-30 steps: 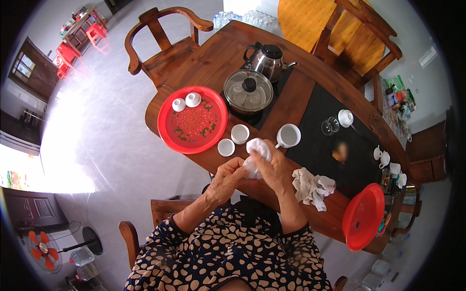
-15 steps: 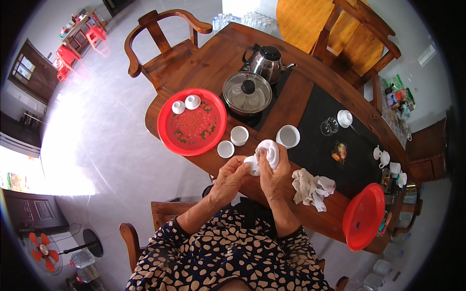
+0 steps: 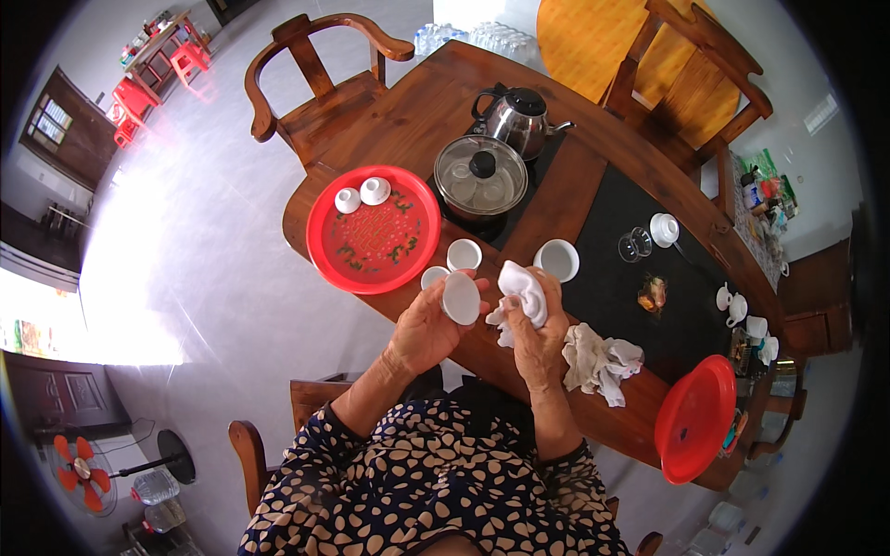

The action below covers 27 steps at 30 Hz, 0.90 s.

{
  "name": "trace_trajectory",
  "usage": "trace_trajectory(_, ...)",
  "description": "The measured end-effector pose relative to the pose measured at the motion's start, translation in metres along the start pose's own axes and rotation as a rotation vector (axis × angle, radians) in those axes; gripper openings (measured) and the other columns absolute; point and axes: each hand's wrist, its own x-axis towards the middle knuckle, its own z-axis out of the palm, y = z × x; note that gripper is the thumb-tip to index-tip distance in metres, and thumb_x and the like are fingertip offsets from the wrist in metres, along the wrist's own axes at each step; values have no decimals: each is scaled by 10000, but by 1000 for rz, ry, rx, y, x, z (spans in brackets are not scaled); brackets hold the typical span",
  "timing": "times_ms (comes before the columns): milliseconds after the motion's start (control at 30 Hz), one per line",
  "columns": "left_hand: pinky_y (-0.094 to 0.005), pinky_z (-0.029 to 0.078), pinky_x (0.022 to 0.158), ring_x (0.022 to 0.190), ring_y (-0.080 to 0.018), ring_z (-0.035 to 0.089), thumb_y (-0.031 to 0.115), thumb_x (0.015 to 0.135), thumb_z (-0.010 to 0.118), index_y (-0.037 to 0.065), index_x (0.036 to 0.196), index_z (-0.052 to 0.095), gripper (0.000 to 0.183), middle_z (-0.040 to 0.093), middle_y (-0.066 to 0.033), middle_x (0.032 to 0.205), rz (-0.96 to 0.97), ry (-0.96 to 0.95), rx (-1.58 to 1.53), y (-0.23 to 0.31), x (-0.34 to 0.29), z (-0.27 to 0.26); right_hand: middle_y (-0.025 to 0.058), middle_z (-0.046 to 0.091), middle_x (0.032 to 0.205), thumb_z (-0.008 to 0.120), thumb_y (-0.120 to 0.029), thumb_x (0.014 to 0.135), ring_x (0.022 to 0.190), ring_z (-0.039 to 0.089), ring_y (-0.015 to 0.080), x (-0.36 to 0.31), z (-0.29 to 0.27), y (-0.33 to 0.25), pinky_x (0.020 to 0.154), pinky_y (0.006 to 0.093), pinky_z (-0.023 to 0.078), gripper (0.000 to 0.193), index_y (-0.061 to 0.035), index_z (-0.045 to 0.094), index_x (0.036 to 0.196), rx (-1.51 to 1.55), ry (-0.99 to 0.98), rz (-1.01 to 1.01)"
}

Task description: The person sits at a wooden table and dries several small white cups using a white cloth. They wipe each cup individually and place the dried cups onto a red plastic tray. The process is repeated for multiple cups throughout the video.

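My left hand (image 3: 420, 332) is closed round a small white cup (image 3: 461, 298), its round face turned up toward me. In my right hand (image 3: 539, 335) a white cloth (image 3: 523, 291) is bunched up, a little apart from the cup. Just beyond my left hand stand two more white cups, one (image 3: 464, 254) in full view and another (image 3: 433, 276) partly hidden by my fingers. A larger white cup (image 3: 556, 260) is past my right hand. Two small white cups (image 3: 375, 191) sit on a red patterned tray (image 3: 326, 250) to the left.
A glass-lidded pot (image 3: 481, 181) and a steel kettle (image 3: 521, 120) stand on the wooden table's far side. Crumpled cloths (image 3: 598, 361) lie right of my right hand, near a red basin (image 3: 695, 417). A glass cup (image 3: 635, 244) and white lidded bowl (image 3: 664, 229) are further right.
My hands have moved apart. The cloth has come away from the cup, which my left hand now holds tilted toward me, while my right hand keeps the cloth.
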Motion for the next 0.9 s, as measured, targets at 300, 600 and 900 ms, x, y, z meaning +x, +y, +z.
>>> trace_trajectory(300, -328, 457, 935, 1079, -199, 556, 371, 967, 408, 24, 1267, 475, 463, 567, -97, 1166, -8, 137, 210, -10, 1, -5, 164, 402, 1147, 722, -86, 745, 1037, 461, 316, -3, 5, 9, 864, 383, 451, 447, -18, 580, 1163, -564, -333, -307)
trace_trajectory(600, -319, 476, 881, 996, -186, 567, 461, 973, 364, 43, 1258, 473, 517, 564, -100, 1094, 39, 148, 383, -7, -5, 2, 178, 419, 1121, 699, -55, 768, 981, 507, 305, -22, 13, 9, 813, 370, 478, 333, 14, 627, 1086, -461, -377, -342)
trace_trajectory(900, -353, 482, 872, 1031, -196, 555, 497, 968, 388, 72, 1205, 464, 493, 543, -80, 1102, 7, 136, 388, -11, -5, -2, 99, 475, 985, 733, 63, 668, 864, 546, 247, 1, 10, 11, 699, 333, 494, 355, -61, 660, 992, -523, -143, -415)
